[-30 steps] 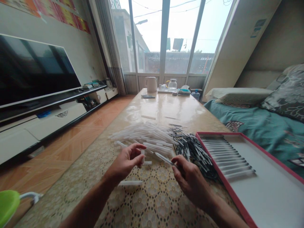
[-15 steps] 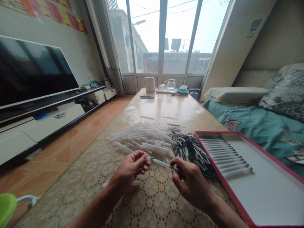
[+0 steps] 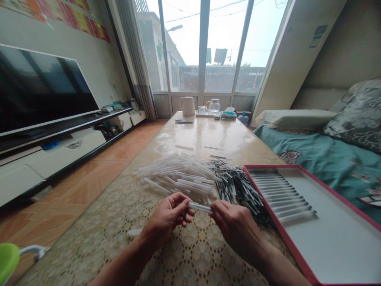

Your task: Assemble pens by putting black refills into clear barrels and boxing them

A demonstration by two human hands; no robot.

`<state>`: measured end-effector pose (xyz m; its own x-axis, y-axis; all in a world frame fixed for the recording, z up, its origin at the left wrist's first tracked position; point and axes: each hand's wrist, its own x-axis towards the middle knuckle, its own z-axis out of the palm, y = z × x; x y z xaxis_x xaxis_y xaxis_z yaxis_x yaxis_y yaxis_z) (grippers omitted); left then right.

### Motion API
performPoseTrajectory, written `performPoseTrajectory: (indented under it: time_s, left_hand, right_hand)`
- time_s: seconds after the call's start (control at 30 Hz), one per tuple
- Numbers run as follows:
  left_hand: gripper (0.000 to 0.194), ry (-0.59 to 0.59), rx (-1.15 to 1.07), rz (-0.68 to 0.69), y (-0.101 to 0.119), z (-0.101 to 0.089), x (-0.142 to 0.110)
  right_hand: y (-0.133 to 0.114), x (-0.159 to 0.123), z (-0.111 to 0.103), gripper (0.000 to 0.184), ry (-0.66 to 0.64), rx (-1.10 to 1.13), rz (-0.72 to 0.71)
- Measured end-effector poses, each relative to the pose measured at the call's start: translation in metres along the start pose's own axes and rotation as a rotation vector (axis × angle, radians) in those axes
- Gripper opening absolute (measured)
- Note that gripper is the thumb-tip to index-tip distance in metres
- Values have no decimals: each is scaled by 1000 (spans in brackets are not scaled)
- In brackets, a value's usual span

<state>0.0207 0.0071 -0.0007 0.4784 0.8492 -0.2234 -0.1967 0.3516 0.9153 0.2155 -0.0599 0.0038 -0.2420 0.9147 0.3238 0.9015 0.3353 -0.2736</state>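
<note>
Head view: the left hand (image 3: 166, 214) and right hand (image 3: 235, 220) are best kept in line, so that the slim pen (image 3: 201, 207) is worked straight along its length and not bent; its left end is pinched by the left, its right end clasped by the right; its middle spans the gap, just in front of the white tubes (image 3: 195, 184); what is covered by either grip cannot be told.

We see daylight entering through the overexposed window (image 3: 224, 31), glare on the far desk (image 3: 202, 135), dim reflections in the television (image 3: 44, 91), and wide-angle stretching toward the frame's edges.
</note>
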Motion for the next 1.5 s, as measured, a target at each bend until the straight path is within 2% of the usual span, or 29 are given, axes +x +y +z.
performPoseTrajectory:
  time_s: [0.13,0.27,0.4,0.67,0.8,0.87,0.97,1.07,1.17,1.27,1.33,1.4,1.5]
  left_hand:
    - [25,-9,24,56,-2,6,-3]
    - [25,-10,63,139,-2,9,-6]
    - [21,-44,130,186,1,9,-10]
    - [16,-141,247,226,9,12,-19]
    - [17,-166,273,237,6,11,-17]
    - [19,-149,280,241,3,9,-13]
    - [30,-49,331,263,-1,5,-6]
    - [45,54,404,298,-1,1,-2]
    - [41,125,435,332,0,-3,-2]
    - [38,147,424,346,2,-5,-1]
    - [37,151,420,356,4,-5,0]
    - [35,154,413,368,4,-6,1]
    - [34,162,391,377,5,-5,2]
  right_hand:
    - [0,1,-3,19,6,-141,-50]
    - [-2,-1,-5,20,2,-106,-35]
    - [-3,-3,-8,22,-38,82,39]
    - [1,-3,-18,30,-199,546,199]
    - [3,-2,-16,31,-260,657,226]
    - [3,-1,-14,32,-249,622,218]
    - [2,0,-15,31,-176,499,193]
    - [7,2,-31,30,-85,449,185]
    - [20,2,-62,24,-30,440,252]
    - [45,-8,-96,21,-88,373,292]
    - [67,-26,-112,19,-103,252,318]
    - [95,-51,-119,18,-87,127,351]
    - [134,-92,-114,16,-47,-25,364]
